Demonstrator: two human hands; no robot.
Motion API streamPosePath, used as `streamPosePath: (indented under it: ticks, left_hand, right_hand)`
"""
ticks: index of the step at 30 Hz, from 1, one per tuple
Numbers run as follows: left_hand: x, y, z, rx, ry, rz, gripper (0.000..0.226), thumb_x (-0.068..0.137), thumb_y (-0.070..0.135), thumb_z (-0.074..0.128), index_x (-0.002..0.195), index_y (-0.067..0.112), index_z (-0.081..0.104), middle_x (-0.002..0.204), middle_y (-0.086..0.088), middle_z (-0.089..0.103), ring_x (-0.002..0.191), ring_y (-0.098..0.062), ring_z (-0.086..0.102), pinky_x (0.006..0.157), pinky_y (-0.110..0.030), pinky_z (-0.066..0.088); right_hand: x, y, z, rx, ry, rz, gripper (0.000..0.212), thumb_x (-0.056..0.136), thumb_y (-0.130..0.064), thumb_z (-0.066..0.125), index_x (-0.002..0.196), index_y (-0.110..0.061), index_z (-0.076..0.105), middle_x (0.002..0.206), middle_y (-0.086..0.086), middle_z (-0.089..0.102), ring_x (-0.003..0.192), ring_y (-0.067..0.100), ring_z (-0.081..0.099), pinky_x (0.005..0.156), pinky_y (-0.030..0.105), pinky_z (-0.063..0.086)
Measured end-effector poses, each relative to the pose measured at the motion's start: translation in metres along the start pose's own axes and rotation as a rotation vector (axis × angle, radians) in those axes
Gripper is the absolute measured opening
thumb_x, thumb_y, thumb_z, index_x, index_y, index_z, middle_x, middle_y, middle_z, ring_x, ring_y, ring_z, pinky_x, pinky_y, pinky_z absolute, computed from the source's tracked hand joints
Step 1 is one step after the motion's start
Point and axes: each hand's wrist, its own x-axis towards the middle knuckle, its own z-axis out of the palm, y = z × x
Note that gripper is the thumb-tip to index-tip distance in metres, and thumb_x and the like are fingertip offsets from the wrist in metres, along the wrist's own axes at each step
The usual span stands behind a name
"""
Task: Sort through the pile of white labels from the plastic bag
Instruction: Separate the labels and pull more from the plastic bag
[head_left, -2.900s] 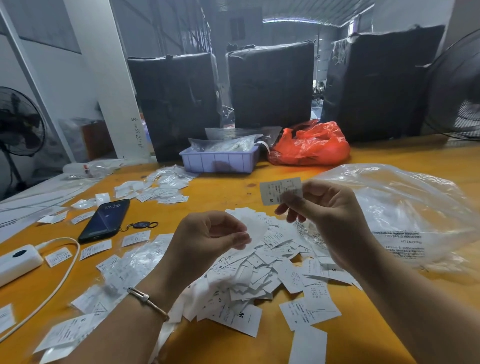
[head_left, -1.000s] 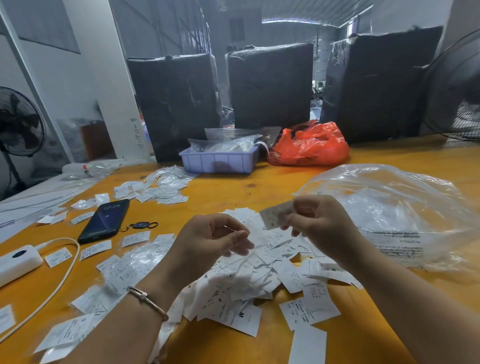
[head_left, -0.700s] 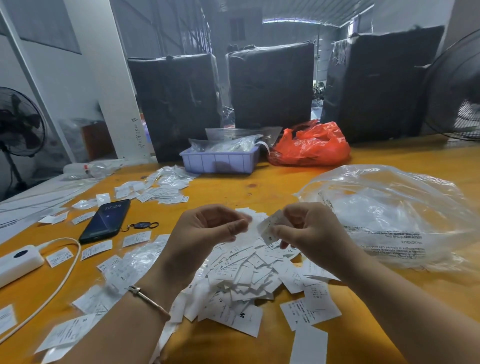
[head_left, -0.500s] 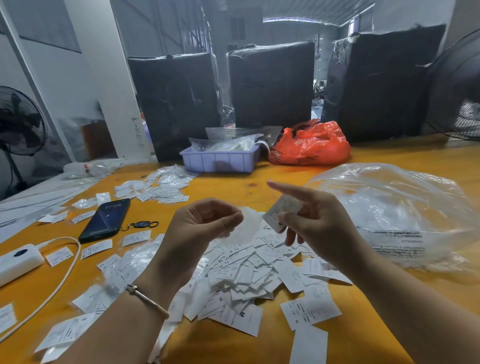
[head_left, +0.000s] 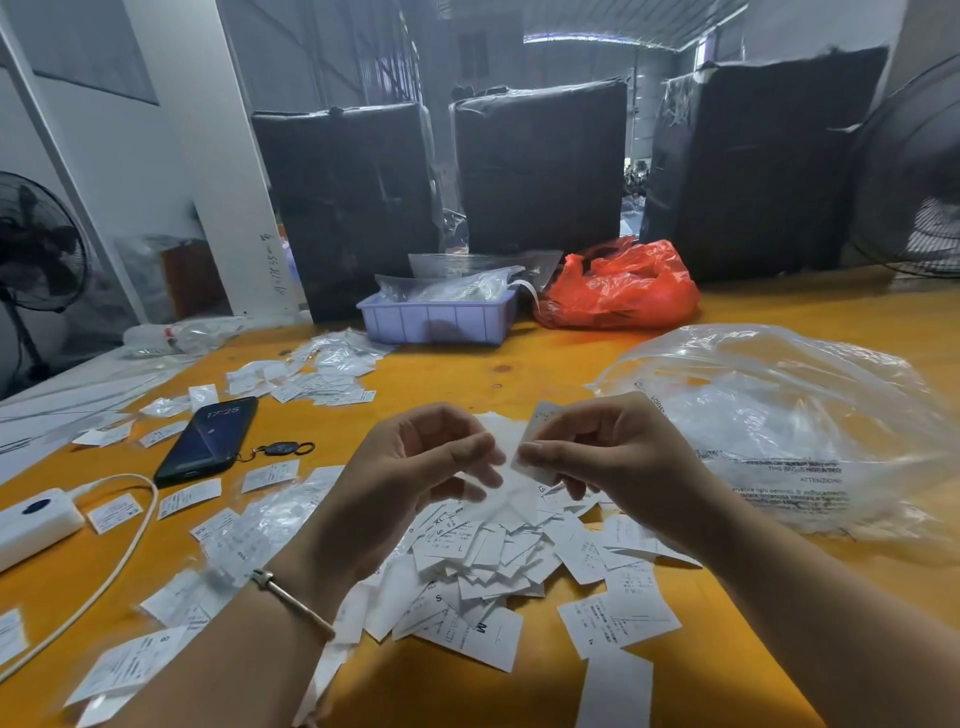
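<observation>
both hands (head_left: 519, 457) over label pile (head_left: 498, 561) on desk (head_left: 519, 364) | right hand (head_left: 608, 452) fingers pinching one label (head_left: 535, 441), left hand (head_left: 415, 467) fingers pinching thin wrapper (head_left: 498, 483) | clear bag (head_left: 779, 415) right of pile | tray (head_left: 436, 322) holding clear packets

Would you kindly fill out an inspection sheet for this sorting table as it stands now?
Surface: orange table, scattered with labels.
Job's things: pile of white labels under the hands; clear plastic bag to its right.
Clutter: phone with key fob, lilac tray, red bag.
Hands: left hand and right hand pinch white labels together above the pile.
Cables: white cable from a white power bank.
Surroundings: black-wrapped bales, two fans.
</observation>
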Motion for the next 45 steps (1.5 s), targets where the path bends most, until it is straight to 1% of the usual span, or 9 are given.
streamPosePath:
  ticks: [6, 9, 12, 15, 18, 22, 26, 40, 45]
  left_hand:
    - [-0.001, -0.001, 0.003, 0.198, 0.035, 0.075, 0.021, 0.080, 0.022, 0.071, 0.090, 0.005, 0.076, 0.085, -0.011, 0.077, 0.072, -0.025, 0.074, 0.059, -0.023, 0.056]
    - [-0.001, -0.003, 0.004, 0.257, 0.093, 0.138, 0.022, 0.075, 0.021, 0.073, 0.088, 0.003, 0.076, 0.079, -0.010, 0.077, 0.070, -0.026, 0.075, 0.058, -0.025, 0.057]
    - [-0.002, -0.004, 0.005, 0.305, 0.122, 0.187, 0.023, 0.072, 0.021, 0.075, 0.087, 0.003, 0.076, 0.078, -0.007, 0.077, 0.070, -0.024, 0.075, 0.060, -0.027, 0.059]
    - [-0.002, -0.004, 0.004, 0.334, 0.133, 0.207, 0.025, 0.071, 0.024, 0.076, 0.087, 0.004, 0.077, 0.077, -0.005, 0.077, 0.070, -0.022, 0.075, 0.062, -0.029, 0.060]
    - [-0.003, -0.004, 0.005, 0.368, 0.120, 0.222, 0.026, 0.071, 0.025, 0.076, 0.087, 0.005, 0.077, 0.077, -0.004, 0.077, 0.070, -0.021, 0.075, 0.062, -0.030, 0.060]
    - [-0.002, -0.005, 0.005, 0.378, 0.121, 0.226, 0.026, 0.071, 0.023, 0.076, 0.087, 0.003, 0.077, 0.077, -0.004, 0.077, 0.069, -0.020, 0.075, 0.061, -0.029, 0.060]
    - [-0.002, -0.005, 0.004, 0.384, 0.120, 0.226, 0.024, 0.072, 0.021, 0.076, 0.088, 0.003, 0.077, 0.077, -0.003, 0.077, 0.069, -0.020, 0.075, 0.061, -0.027, 0.059]
    - [-0.003, -0.004, 0.005, 0.369, 0.101, 0.220, 0.022, 0.072, 0.020, 0.075, 0.086, 0.003, 0.077, 0.077, -0.004, 0.077, 0.069, -0.019, 0.075, 0.059, -0.026, 0.059]
    - [-0.003, -0.003, 0.005, 0.373, 0.098, 0.215, 0.024, 0.071, 0.023, 0.076, 0.086, 0.004, 0.077, 0.077, -0.004, 0.077, 0.069, -0.019, 0.075, 0.060, -0.031, 0.059]
  right_hand:
    - [0.000, 0.003, 0.000, -0.050, 0.028, -0.009, 0.013, 0.082, -0.014, 0.072, 0.078, -0.002, 0.074, 0.065, 0.008, 0.068, 0.053, 0.012, 0.055, 0.049, 0.020, 0.044]
    - [0.001, -0.002, -0.002, -0.072, 0.199, -0.048, 0.007, 0.084, -0.005, 0.069, 0.083, -0.007, 0.075, 0.066, 0.003, 0.069, 0.052, 0.008, 0.056, 0.049, 0.015, 0.042]
    - [0.002, -0.011, -0.007, -0.052, 0.441, -0.130, 0.037, 0.085, 0.007, 0.062, 0.109, -0.020, 0.069, 0.080, 0.000, 0.071, 0.059, 0.006, 0.062, 0.053, 0.012, 0.046]
    - [-0.001, -0.020, -0.004, -0.115, 0.462, -0.208, 0.059, 0.081, -0.002, 0.071, 0.130, -0.030, 0.051, 0.104, -0.002, 0.070, 0.082, 0.006, 0.070, 0.066, 0.017, 0.055]
    - [-0.004, -0.027, 0.004, -0.159, 0.424, -0.241, 0.036, 0.075, -0.011, 0.077, 0.108, -0.018, 0.064, 0.092, -0.008, 0.073, 0.084, 0.007, 0.071, 0.067, 0.029, 0.059]
    - [-0.006, -0.032, 0.010, -0.183, 0.332, -0.269, 0.006, 0.077, -0.009, 0.077, 0.078, -0.010, 0.072, 0.073, 0.001, 0.072, 0.068, 0.019, 0.067, 0.062, 0.046, 0.051]
    - [-0.006, -0.032, 0.009, -0.194, 0.307, -0.246, 0.009, 0.076, -0.006, 0.078, 0.072, -0.009, 0.071, 0.066, 0.007, 0.067, 0.062, 0.027, 0.059, 0.060, 0.045, 0.047]
    - [-0.003, -0.025, 0.004, -0.272, 0.257, -0.221, 0.015, 0.077, -0.008, 0.078, 0.068, -0.018, 0.070, 0.061, 0.001, 0.063, 0.055, 0.009, 0.052, 0.054, 0.029, 0.043]
    - [-0.002, -0.023, 0.001, -0.306, 0.173, -0.196, 0.008, 0.078, -0.004, 0.075, 0.072, -0.008, 0.071, 0.068, 0.006, 0.067, 0.062, 0.023, 0.056, 0.057, 0.039, 0.045]
